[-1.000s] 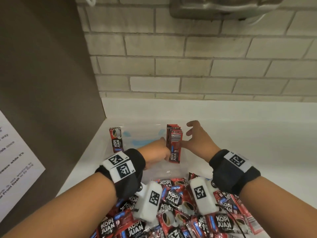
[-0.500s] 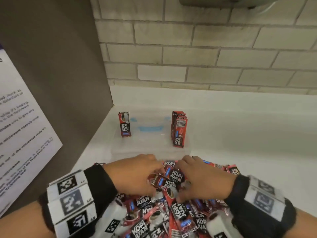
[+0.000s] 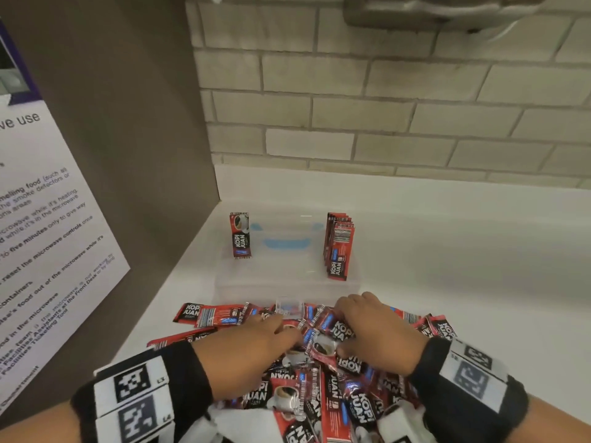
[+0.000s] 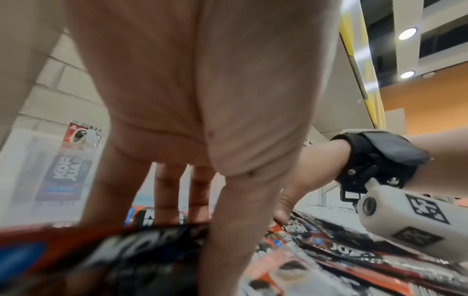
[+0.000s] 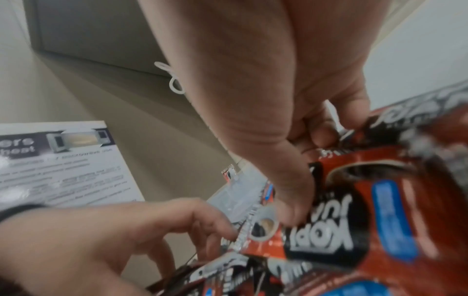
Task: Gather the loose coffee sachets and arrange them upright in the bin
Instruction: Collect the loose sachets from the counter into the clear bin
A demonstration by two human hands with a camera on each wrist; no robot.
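Note:
A heap of red and black coffee sachets [image 3: 307,388] lies on the white counter in front of me. Behind it stands the clear bin [image 3: 281,286]. In it one sachet [image 3: 240,235] stands upright at the left wall and a row of upright sachets [image 3: 339,247] at the right wall. My left hand [image 3: 252,343] reaches down onto the heap with its fingers [image 4: 167,192] nearly straight, tips touching sachets. My right hand [image 3: 374,334] pinches one sachet [image 5: 354,210] between thumb and curled fingers at the top of the heap.
A brown side panel [image 3: 134,129] with a printed notice [image 3: 48,238] closes off the left. The brick wall [image 3: 351,123] runs behind the bin. Bare white counter [image 3: 479,270] stretches to the right. A grey metal unit [image 3: 431,8] hangs overhead.
One second ago both hands were in the bin at the upright row. They have drawn back to the loose heap, and the right hand now pinches a sachet there.

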